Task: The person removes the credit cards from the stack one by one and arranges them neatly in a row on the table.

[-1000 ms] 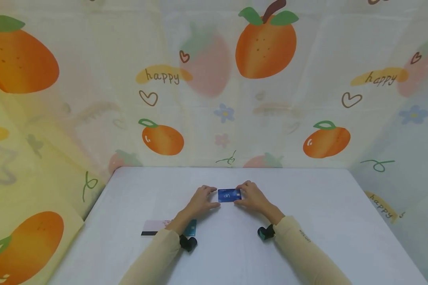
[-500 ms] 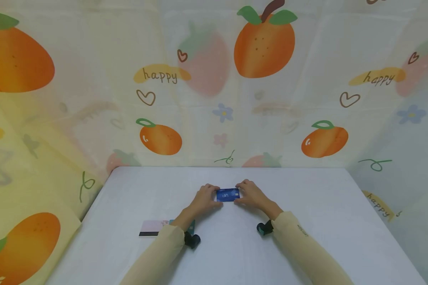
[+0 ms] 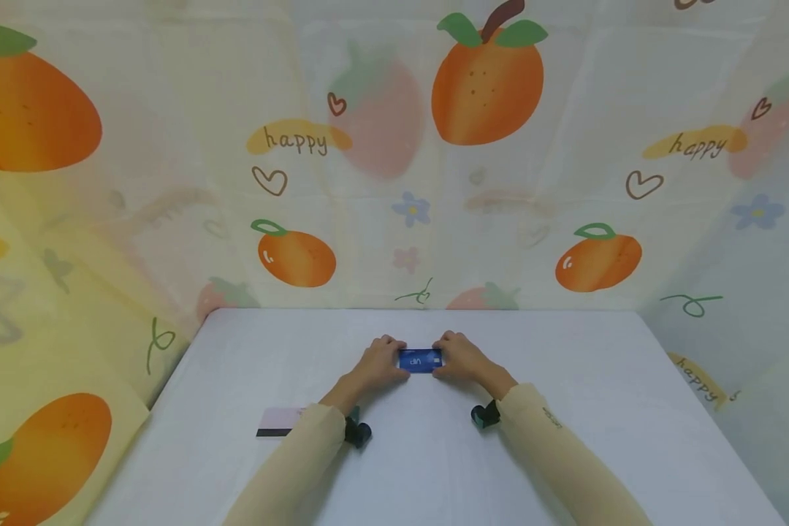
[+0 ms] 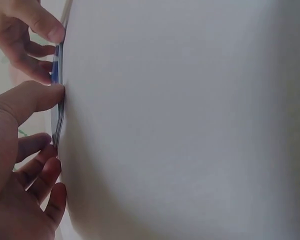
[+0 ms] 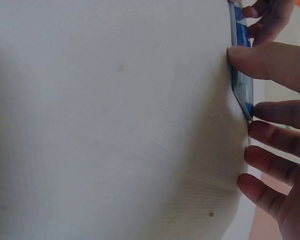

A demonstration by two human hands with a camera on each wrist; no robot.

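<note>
"Head view?"
"Cards (image 3: 420,361), blue VIP face up, toward the table's (image 3: 421,467) far edge; left grip (image 3: 380,363) and right grip (image 3: 462,359) pinch opposite ends."
"Wrist views add?"
"Layered edges, unseen from the head: a thin stack."

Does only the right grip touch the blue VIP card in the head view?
No, the left grip holds the blue VIP card at its left end while the right grip holds its right end.
</note>
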